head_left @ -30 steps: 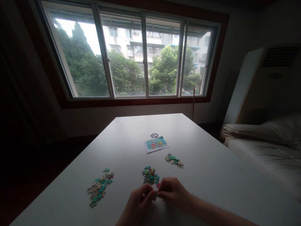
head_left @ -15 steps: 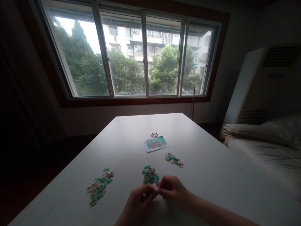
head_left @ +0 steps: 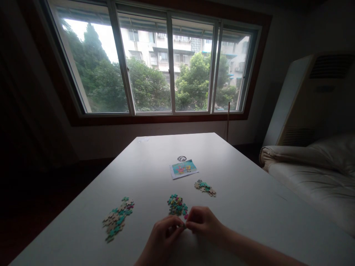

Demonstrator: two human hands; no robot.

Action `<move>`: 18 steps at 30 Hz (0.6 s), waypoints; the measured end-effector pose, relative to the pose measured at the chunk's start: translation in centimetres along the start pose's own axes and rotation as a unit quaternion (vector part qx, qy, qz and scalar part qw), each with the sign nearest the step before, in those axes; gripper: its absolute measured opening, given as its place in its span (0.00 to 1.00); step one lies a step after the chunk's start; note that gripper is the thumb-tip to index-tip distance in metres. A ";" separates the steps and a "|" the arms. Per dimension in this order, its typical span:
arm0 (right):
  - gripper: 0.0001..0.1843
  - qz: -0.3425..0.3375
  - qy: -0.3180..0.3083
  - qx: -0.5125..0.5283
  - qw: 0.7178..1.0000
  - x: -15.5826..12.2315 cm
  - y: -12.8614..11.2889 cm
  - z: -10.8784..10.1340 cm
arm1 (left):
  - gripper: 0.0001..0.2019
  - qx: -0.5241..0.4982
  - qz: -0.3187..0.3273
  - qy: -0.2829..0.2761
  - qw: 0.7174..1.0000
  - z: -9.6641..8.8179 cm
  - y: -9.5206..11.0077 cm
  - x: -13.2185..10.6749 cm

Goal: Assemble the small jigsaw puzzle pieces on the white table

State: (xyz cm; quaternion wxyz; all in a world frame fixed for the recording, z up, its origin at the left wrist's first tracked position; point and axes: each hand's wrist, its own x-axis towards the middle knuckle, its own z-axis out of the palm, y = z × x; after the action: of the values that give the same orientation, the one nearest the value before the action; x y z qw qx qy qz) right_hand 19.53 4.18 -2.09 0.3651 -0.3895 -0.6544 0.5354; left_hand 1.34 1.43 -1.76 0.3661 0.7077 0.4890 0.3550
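Note:
My left hand (head_left: 162,238) and my right hand (head_left: 203,223) meet at the near edge of a white table (head_left: 249,207), fingertips pinched together on small jigsaw pieces (head_left: 183,224). Just beyond the fingers lies a small heap of teal, pink and yellow puzzle pieces (head_left: 176,205). A longer heap of beige and teal pieces (head_left: 118,218) lies to the left. A third small cluster (head_left: 204,187) lies farther right. A cartoon reference picture (head_left: 183,168) lies flat past the heaps.
A small dark round object (head_left: 181,158) sits behind the picture. A wide window (head_left: 155,62) fills the far wall. A bed with pale bedding (head_left: 310,166) stands right of the table, with a white air-conditioning unit (head_left: 313,99) behind it. A thin stick (head_left: 227,120) leans by the window.
Both hands have stayed pinched together, shifting only slightly up and toward the centre heap. The heaps and the picture have not moved.

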 end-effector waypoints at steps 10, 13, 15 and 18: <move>0.08 -0.020 0.015 -0.032 0.999 -0.1 0.1 -0.1 | 0.12 -0.002 -0.024 0.033 0.999 0.0 0.2 0.2; 0.07 -0.019 -0.003 -0.019 1.000 -0.2 -0.1 -0.1 | 0.12 -0.010 -0.025 0.036 0.999 -0.1 0.5 0.2; 0.06 -0.018 -0.015 -0.019 1.000 -0.2 -0.1 -0.1 | 0.12 -0.013 -0.026 0.033 0.999 -0.1 0.7 0.2; 0.04 -0.026 -0.008 -0.044 0.999 -0.1 0.1 0.0 | 0.12 -0.010 -0.030 0.029 0.999 -0.2 0.7 0.2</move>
State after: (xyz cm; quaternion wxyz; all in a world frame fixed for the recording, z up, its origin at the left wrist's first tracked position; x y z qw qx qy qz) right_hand 19.57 4.08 -2.25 0.3563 -0.3841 -0.6898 0.4997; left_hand 1.56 1.50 -1.06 0.3688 0.6784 0.5171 0.3692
